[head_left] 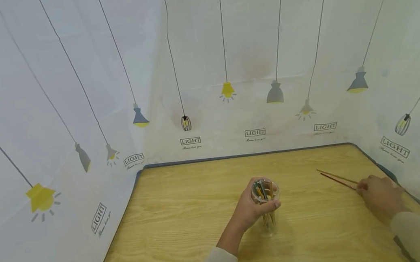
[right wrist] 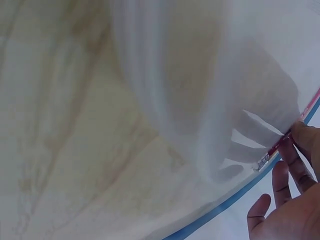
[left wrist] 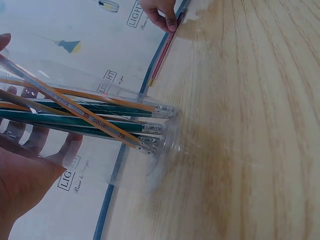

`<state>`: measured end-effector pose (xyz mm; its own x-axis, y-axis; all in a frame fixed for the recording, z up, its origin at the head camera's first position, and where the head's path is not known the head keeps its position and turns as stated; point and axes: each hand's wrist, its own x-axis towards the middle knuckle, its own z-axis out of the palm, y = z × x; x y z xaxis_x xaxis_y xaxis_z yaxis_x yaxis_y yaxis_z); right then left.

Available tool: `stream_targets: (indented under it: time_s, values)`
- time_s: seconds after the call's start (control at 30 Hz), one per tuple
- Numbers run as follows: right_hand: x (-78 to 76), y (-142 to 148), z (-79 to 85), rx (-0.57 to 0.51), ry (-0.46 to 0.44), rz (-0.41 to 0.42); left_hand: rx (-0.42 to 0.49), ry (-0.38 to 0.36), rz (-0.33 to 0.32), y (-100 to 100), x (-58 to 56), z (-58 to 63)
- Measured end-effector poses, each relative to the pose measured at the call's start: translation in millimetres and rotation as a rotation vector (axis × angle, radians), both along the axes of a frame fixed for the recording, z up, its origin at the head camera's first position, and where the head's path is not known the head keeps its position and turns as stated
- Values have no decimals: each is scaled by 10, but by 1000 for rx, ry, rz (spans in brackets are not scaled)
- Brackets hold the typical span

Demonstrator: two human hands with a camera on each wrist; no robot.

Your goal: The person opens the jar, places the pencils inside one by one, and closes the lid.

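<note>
Head view shows the left hand (head_left: 249, 209) near the middle of the tabletop (head_left: 185, 201), its grip curled round a clear cup (head_left: 268, 229), thumb across the near side. The cup is upright; several pencils (left wrist: 90, 117), orange and green, lean inside it, their silver ends at the base. I cannot tell whether the base touches the wood.

Well apart, at the far right, the right hand (head_left: 380, 196) has its grip closed to a pinch, thumb and forefinger on a red pencil (head_left: 339, 181) that points left and away. A slim tan line runs beside that pencil; whether it is another pencil, I cannot tell. Right wrist view shows its other fingers loosely bent and apart.

A dark blue edge (head_left: 248, 156) borders the tabletop, before white sheeting (head_left: 196, 46) printed with hanging lamps (head_left: 275, 93).
</note>
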<state>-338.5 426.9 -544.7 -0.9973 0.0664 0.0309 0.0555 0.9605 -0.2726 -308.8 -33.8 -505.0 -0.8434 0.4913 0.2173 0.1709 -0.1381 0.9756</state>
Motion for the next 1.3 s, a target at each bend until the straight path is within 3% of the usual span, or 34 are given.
stream_targets:
  time_s: [0.2,0.4,0.5,0.67,0.8,0.97,1.3]
  values:
    - [-40,-14,-30,-5,-40,-39,9,9,-7,17,-3,-22]
    - [-1,-56,35,-45,-22,-15,10,10,-10,17,5,-5]
    - [15,-115,69,-102,45,22,7,8,-10,13,4,2]
    - [29,-303,170,-194,238,108,-2,2,-1,9,-11,-10]
    - [56,-512,309,-274,307,105,-1,1,1,8,-15,-16]
    - [115,-807,543,-401,331,114,-11,1,8,12,-8,-21]
    - [289,-1483,1113,-635,242,135,5,-5,3,23,-20,-47]
